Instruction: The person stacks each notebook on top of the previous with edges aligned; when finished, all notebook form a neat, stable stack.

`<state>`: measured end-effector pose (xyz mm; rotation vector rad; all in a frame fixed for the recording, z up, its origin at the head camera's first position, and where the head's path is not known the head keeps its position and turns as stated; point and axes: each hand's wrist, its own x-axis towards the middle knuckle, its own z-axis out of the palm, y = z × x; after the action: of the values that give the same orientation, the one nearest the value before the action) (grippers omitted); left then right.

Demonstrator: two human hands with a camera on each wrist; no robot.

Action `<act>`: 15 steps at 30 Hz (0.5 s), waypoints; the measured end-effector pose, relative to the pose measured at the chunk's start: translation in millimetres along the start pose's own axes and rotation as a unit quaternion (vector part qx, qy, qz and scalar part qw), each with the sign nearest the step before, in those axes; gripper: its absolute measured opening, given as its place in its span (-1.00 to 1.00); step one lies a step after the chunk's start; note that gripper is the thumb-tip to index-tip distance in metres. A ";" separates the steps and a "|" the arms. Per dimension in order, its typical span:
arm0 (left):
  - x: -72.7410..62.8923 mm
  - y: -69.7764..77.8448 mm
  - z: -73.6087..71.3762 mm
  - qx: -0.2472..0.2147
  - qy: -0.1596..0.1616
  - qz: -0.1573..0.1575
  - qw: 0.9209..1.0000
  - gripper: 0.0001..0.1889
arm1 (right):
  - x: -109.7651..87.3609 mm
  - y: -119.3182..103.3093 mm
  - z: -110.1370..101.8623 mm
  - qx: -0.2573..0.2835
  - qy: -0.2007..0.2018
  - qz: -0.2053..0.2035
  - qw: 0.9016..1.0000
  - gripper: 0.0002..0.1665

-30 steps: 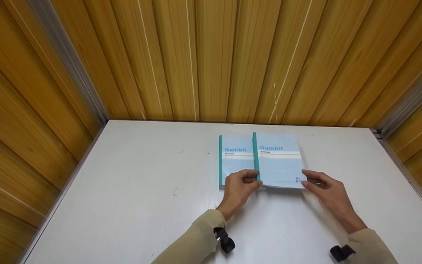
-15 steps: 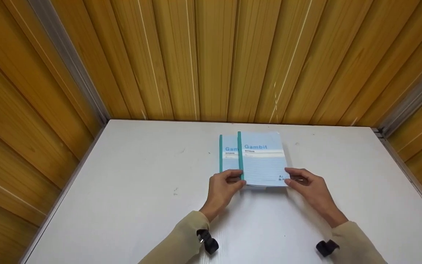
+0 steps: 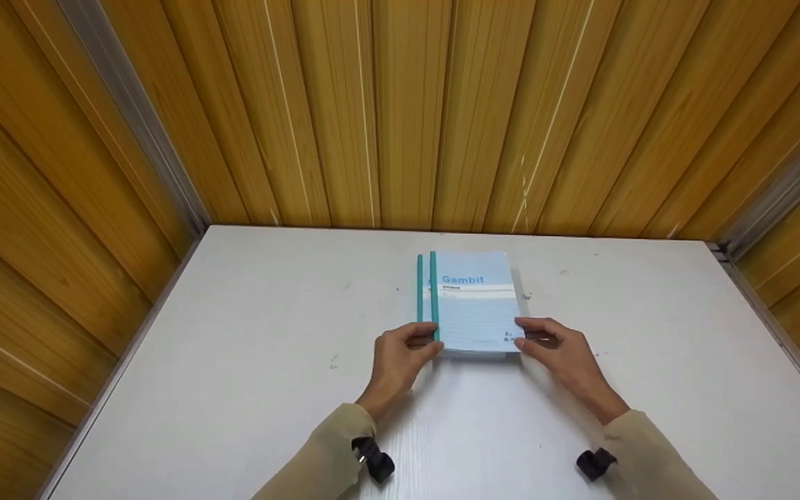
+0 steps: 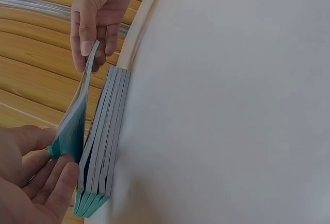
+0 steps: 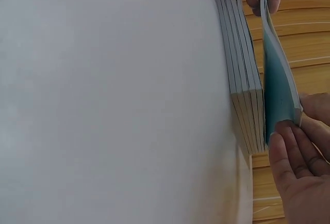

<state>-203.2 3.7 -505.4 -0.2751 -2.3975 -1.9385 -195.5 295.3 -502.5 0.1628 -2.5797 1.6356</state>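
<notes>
A pale blue notebook with a green spine and "Gambit" on its cover is held between both hands. My left hand pinches its spine side near the lower corner. At the opposite lower corner, my right hand pinches the other edge. Below the held notebook lies a stack of several like notebooks, their green spines at one end. Both wrist views show a narrow gap between the held notebook and the stack, and the held one bends slightly. In the head view only a strip of the stack shows at the left.
The stack sits on a white table, toward its back edge. Yellow wood-patterned panels rise behind and at both sides, with metal corner posts. Black straps with small devices hang at both wrists.
Both hands have moved left with the held notebook, which now covers most of the stack in the head view. It keeps the same upright orientation, and both grips stay the same.
</notes>
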 end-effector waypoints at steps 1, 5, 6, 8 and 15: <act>0.0 -0.9 -1.4 0.000 0.001 0.004 1.000 -0.71 | 1.1 -0.3 2.0 -0.003 -0.001 0.001 1.000 -0.55; 0.1 -3.5 -6.3 0.007 0.004 0.012 1.000 -0.74 | 4.5 -0.5 9.0 -0.012 -0.004 0.006 1.000 -0.56; -0.1 -4.0 -7.4 0.012 0.005 0.012 1.000 -0.75 | 5.0 -0.2 10.6 -0.013 -0.006 0.007 1.000 -0.56; -0.3 -4.8 -9.7 0.022 0.007 0.005 1.000 -0.76 | 5.8 0.6 13.4 -0.015 -0.012 0.008 1.000 -0.56; -0.6 -8.7 -15.9 0.071 0.013 0.015 0.997 -0.79 | 5.2 1.6 17.3 -0.022 -0.012 0.005 1.000 -0.56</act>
<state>-205.2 -13.7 -510.5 -0.2766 -2.4839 -1.7391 -201.1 280.0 -510.6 0.1688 -2.6359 1.5884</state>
